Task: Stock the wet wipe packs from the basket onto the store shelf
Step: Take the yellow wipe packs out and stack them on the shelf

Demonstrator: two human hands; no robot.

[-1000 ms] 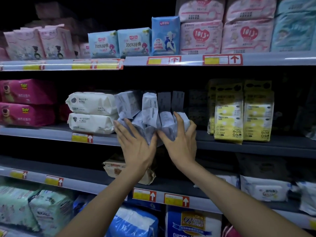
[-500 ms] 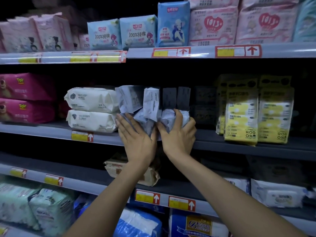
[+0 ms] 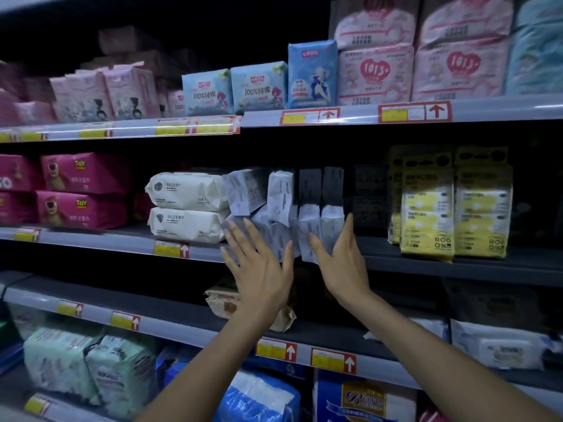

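Note:
Several small pale grey wet wipe packs (image 3: 281, 196) stand bunched on the middle shelf (image 3: 426, 263), some upright, some leaning left. My left hand (image 3: 259, 269) lies flat with spread fingers against the front of the lower left packs. My right hand (image 3: 341, 260) is open too, its palm against the right side of the rightmost packs (image 3: 330, 226). Neither hand closes around a pack. The basket is out of view.
Two stacked white wipe packs (image 3: 185, 208) sit just left of the bunch. Yellow packs (image 3: 451, 208) stand to the right, with a dark gap between. Pink packs (image 3: 82, 190) fill the far left. A beige pack (image 3: 225, 303) lies on the shelf below.
Both hands have let go their curled hold on the packs and flattened out. My right hand has shifted to the right side of the bunch. The camera has moved slightly.

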